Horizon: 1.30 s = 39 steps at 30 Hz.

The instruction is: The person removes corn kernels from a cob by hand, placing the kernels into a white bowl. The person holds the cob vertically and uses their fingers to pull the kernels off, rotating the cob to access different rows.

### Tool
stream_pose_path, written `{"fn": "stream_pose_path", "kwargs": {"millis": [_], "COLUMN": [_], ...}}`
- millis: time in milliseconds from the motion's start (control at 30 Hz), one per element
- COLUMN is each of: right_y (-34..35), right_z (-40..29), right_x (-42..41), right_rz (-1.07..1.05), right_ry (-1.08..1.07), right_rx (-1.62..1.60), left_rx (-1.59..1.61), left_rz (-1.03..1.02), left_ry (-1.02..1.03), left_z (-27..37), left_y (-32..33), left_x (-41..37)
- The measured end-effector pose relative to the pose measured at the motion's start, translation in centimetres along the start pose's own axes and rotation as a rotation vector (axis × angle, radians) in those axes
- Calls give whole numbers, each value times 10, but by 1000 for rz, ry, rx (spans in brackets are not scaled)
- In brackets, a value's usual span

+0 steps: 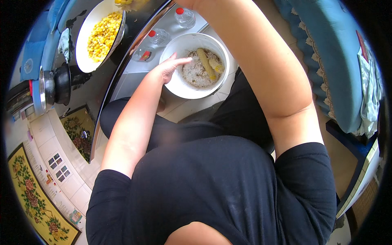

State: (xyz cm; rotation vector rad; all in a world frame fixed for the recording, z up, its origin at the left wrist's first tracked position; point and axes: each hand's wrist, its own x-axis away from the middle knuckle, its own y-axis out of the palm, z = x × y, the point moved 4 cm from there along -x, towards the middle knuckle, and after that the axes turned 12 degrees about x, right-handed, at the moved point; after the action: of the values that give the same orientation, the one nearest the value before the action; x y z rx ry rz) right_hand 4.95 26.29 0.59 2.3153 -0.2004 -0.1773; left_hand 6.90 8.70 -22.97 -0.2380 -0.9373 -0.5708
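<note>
My left hand (171, 68) hovers over the left rim of a white plastic bucket (174, 88), thumb and fingers apart, holding nothing. Inside the bucket lie a stripped corn cob (206, 63), a second, shorter cob piece (216, 65) and pale, flaky scraps (196, 75). My right arm stretches up past the bucket to the top edge of the picture. Only the base of my right hand (187, 3) shows there; its fingers are cut off. A white bowl (82, 52) with loose yellow corn kernels (104, 36) stands on the dark table at the upper left.
Clear plastic bottles with red caps (185, 18) stand beyond the bucket, beneath the edge of the dark glossy table (114, 72). More corn (131, 3) shows blurred at the top edge. Dark and steel pots (62, 84) sit at the left. A blue covered sofa (337, 61) is on the right.
</note>
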Motion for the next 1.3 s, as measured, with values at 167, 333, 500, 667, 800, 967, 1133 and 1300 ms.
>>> {"fn": "stream_pose_path", "kwargs": {"millis": [167,333,500,667,800,967,1133,1300], "right_y": [1,6,7,17,30,34,41,45], "right_z": [0,5,19,20,15,26,49,64], "right_x": [-5,-8,-10,-7,-4,-16,-30,-42], "right_rz": [-12,-56,-202,-252,-200,-262,-261,-286], "right_ry": [-3,20,63,33,23,24,81,157], "right_rx": [-7,-4,44,-2,-99,-138,78,58], "left_rx": [254,74,17,270,341,160,273,230], "left_rz": [86,57,-157,123,183,-82,-110,-197], "left_ry": [-111,306,601,1186,1245,1050,1133,1097], "left_z": [8,30,90,142,161,181,181,184], "left_y": [-20,-19,25,-3,-33,-42,-74,-96], "left_x": [5,39,130,200,210,208,189,191]}}
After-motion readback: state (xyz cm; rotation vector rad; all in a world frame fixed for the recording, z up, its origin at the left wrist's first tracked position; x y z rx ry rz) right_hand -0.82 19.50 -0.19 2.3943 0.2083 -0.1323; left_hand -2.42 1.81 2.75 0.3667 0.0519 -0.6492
